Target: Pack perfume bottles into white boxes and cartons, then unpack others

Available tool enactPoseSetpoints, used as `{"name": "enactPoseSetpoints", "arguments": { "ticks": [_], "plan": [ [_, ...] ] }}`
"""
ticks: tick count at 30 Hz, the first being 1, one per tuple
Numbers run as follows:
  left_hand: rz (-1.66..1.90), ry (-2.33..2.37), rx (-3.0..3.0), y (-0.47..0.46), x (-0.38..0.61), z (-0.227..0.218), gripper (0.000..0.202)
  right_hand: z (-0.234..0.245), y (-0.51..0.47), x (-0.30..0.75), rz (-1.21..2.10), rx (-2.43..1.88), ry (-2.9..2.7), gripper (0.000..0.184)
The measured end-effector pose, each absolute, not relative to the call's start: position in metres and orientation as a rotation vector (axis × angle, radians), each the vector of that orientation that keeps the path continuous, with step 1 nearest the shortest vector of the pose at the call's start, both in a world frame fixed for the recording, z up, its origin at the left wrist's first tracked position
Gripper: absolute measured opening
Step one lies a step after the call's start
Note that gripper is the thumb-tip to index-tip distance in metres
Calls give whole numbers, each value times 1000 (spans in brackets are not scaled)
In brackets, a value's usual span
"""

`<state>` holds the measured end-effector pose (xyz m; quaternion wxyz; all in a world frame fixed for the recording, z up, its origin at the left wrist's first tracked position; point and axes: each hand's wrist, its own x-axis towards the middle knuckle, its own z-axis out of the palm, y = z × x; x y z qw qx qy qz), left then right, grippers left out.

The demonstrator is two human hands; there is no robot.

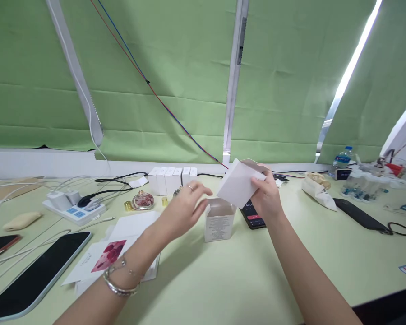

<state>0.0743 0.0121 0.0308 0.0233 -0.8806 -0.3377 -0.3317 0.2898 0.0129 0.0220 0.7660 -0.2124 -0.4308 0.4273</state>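
Observation:
My right hand grips a folded piece of white cardboard, tilted above an open white box. That box stands upright on the table, with fine print on its front. To its upper left, my left hand hovers with fingers apart and nothing in them. Behind that hand sit a round glass perfume bottle with a pinkish inside, two small gold caps and a second bottle, mostly hidden. Flat printed card sheets with a pink flower picture lie under my left forearm.
Several small white boxes line the back. A power strip with cables and a large phone lie left. A lit phone is behind my right hand. Rightward are a pouch, a black case and a water bottle.

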Motion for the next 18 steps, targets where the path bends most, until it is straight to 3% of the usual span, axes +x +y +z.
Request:
{"name": "enactPoseSetpoints", "arguments": {
  "ticks": [4,10,18],
  "plan": [
    [-775,-1205,-2954,19,72,-6,33,18,28,275,956,-432,-873,33],
    [-1180,-1485,-3065,29,75,-32,23,5,44,265,1001,-493,-923,32],
    [-1409,-1537,-3009,26,78,-47,21,-2,48,275,1020,-563,-1026,30]
  ]
}}
